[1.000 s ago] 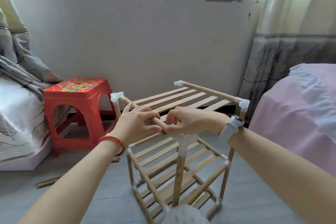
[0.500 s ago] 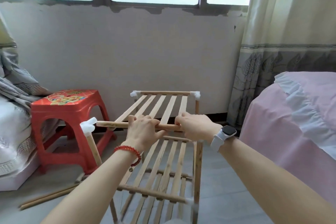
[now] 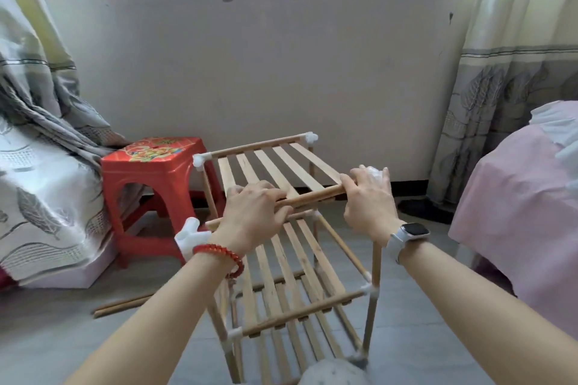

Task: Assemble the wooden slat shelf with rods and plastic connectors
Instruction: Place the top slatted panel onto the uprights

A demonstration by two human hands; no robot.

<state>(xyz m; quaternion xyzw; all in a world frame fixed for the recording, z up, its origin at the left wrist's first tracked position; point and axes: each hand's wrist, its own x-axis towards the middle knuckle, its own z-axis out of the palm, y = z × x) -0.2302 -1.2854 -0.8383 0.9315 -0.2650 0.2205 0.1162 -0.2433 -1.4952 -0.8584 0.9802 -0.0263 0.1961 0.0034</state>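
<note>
Grey floor mid-frame: shelf point(image 3: 281, 259) just rotated, left hand point(image 3: 253, 216) and right hand point(image 3: 369, 200) both gripping top front rod point(image 3: 312, 198), seating right corner connector point(image 3: 375, 172).

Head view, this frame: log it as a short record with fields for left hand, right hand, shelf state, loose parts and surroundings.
left hand: left hand grips the near top rod
right hand: right hand grips the same rod at its right end, over a white connector
shelf state: shelf upright, three slat tiers
loose parts: two rods on the floor
surroundings: red stool left, pink bed right
</note>
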